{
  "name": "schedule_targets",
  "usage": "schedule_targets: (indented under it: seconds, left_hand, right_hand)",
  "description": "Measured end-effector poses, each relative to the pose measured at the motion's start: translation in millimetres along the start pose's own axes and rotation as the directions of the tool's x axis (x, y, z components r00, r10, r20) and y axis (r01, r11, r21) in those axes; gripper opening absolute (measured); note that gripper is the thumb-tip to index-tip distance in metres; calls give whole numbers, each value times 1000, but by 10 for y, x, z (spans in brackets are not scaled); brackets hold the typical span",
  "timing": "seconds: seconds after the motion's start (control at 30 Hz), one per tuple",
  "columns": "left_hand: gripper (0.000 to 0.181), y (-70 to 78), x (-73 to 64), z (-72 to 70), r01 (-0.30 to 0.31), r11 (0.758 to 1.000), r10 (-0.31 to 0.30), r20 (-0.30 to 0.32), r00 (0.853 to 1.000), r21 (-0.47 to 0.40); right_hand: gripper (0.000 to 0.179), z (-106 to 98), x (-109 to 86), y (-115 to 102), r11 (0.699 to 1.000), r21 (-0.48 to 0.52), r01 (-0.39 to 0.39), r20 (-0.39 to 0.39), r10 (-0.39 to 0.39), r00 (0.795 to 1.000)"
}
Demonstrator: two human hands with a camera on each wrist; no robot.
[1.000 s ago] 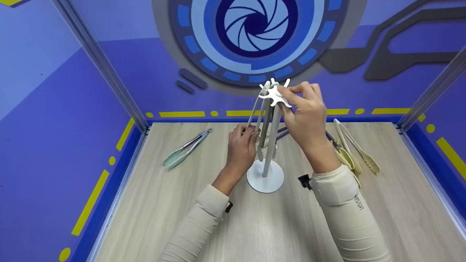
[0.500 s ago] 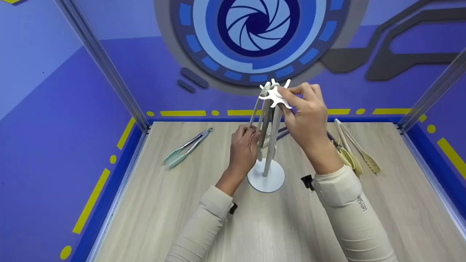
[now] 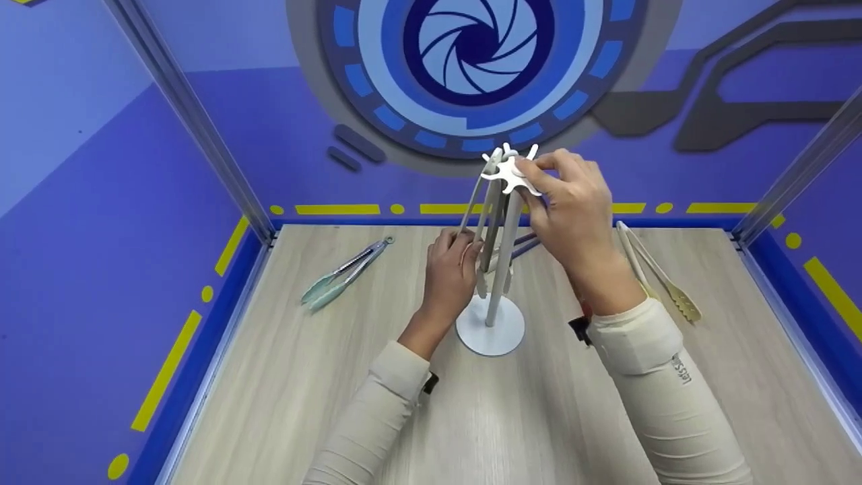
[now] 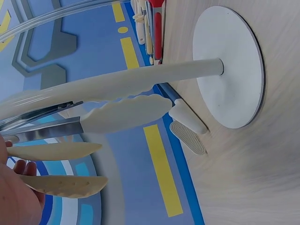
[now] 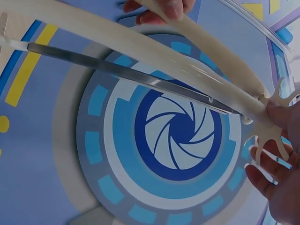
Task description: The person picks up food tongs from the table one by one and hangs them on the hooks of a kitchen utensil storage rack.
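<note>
A white stand [image 3: 490, 337] has a round base, an upright pole and a star-shaped hook top [image 3: 510, 174]. My right hand [image 3: 579, 215] pinches that top between thumb and fingers. To the left of the pole, my left hand [image 3: 450, 273] holds beige tongs [image 5: 211, 51], their upper end right at the hooks. Both tips of these tongs stick out past the left fingers in the left wrist view. Steel tongs [image 4: 126, 112] with white scalloped tips hang alongside the pole, between it and the beige pair.
Teal-tipped tongs [image 3: 328, 296] lie at the left of the wooden table [image 3: 283, 377]. Other beige tongs [image 3: 685, 304] lie at the right, partly behind my right forearm. Dark purple handles [image 3: 525, 249] show behind the pole. Blue walls [image 3: 229, 141] enclose the table.
My right wrist and forearm have shifted slightly right, now covering the yellow-green tongs seen earlier. Its fingers stay on the hook top. The left hand moved slightly right, still holding the beige tongs.
</note>
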State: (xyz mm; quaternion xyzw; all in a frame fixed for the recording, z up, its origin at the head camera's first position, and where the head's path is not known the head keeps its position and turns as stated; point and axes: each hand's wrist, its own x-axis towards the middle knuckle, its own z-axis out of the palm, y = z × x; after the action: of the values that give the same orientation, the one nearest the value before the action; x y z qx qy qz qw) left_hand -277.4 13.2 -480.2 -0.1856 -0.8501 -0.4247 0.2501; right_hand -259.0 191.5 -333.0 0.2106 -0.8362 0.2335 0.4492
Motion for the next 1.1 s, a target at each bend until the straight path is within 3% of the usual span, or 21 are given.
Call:
schedule_targets:
  seconds: [0.2, 0.43, 0.83, 1.1]
  left_hand:
    - [29, -6, 45, -5, 20, 1000, -20, 28, 999, -13]
    - [30, 2, 53, -4, 33, 999, -31, 54, 998, -31]
    - [30, -29, 1, -80, 43, 985, -32, 69, 997, -164]
    - [32, -266, -202, -154, -7, 991, 14, 55, 998, -131]
  right_hand:
    - [30, -106, 61, 73, 999, -26, 37, 144, -33, 989]
    - [34, -243, 162, 163, 996, -17, 83, 289, -74, 954]
    - [37, -295, 316, 180, 996, -10, 88, 391, -77, 917]
    - [35, -297, 332, 195, 997, 8, 72, 416, -69, 907]
